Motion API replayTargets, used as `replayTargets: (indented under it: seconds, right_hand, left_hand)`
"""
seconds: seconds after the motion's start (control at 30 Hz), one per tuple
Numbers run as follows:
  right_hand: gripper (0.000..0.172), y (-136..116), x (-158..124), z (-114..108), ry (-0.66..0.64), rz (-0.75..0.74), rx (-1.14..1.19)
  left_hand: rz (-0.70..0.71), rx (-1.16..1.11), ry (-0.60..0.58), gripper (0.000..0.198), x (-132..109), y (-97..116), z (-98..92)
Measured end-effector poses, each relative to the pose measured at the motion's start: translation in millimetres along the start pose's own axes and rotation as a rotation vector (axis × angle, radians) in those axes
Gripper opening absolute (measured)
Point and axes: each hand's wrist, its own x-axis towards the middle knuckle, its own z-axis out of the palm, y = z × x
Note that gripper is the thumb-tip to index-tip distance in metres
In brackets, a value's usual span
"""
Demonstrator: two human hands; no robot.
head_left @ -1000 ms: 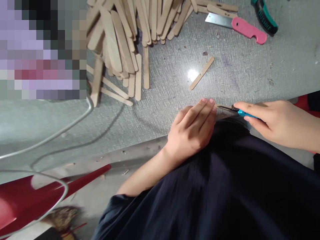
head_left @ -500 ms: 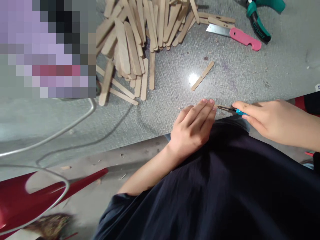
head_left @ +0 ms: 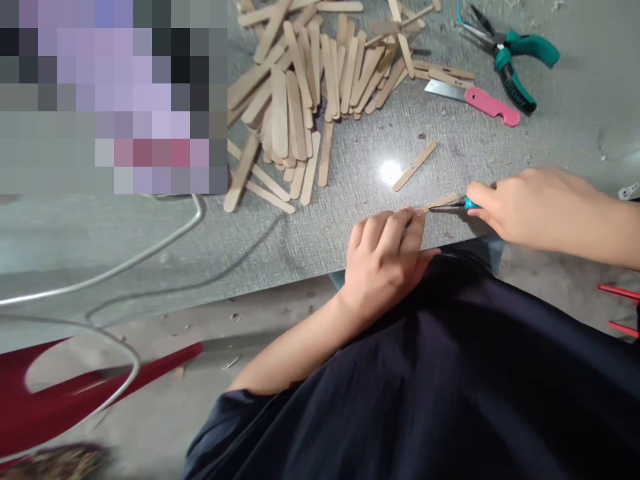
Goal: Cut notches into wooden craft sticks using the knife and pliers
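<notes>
Near the table's front edge, my left hand (head_left: 385, 250) presses a wooden craft stick (head_left: 443, 201) down with bent fingers. The stick's free end pokes out to the right past my fingertips. My right hand (head_left: 530, 207) is closed around the blue handle of a craft knife (head_left: 471, 203). Its thin dark blade points left and lies against the stick, close to my left fingertips. Another craft stick (head_left: 415, 167), with small dark marks on it, lies just beyond my hands.
A large heap of craft sticks (head_left: 295, 113) covers the back middle. Behind my right hand lie a pink-handled folding saw (head_left: 493, 107) and green-handled pliers (head_left: 517, 90). A white cable (head_left: 130, 257) loops over the left side. A blurred-out person is at upper left.
My left fingers have drawn back and curled, showing more of the stick. My right hand has shifted slightly away from me with the knife. The camera view has also shifted.
</notes>
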Motion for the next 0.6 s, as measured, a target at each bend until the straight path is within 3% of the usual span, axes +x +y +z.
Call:
replayTargets:
  seconds: [0.13,0.2,0.3,0.4,0.43,0.5,0.53,0.6]
  right_hand:
    - [0.032,22,23,6,0.090,-0.045,-0.033]
    - [0.032,28,32,3,0.082,-0.062,-0.050]
    - [0.035,31,42,-5,0.065,-0.091,-0.086]
    - [0.040,32,47,-12,-0.004,-0.149,-0.149]
    - [0.040,33,48,-15,-0.037,-0.161,-0.165]
    - [0.040,33,50,-21,-0.097,-0.172,-0.184]
    - [0.039,33,52,-24,-0.125,-0.174,-0.194]
    - [0.037,31,54,-34,-0.174,-0.178,-0.221]
  left_hand:
    - [0.003,-0.106,-0.246,0.027,34,-29,-22.4]
    - [0.126,-0.116,-0.325,0.026,48,-45,-24.5]
    - [0.272,-0.029,-0.286,0.027,56,-58,-22.8]
    - [0.382,0.067,-0.174,0.023,51,-49,-26.7]
    - [0.429,0.103,-0.153,0.028,48,-42,-29.4]
    - [0.445,0.226,-0.185,0.058,43,-28,-34.7]
    - [0.463,0.259,-0.181,0.061,41,-22,-36.4]
    - [0.470,0.296,-0.145,0.044,40,-13,-37.0]
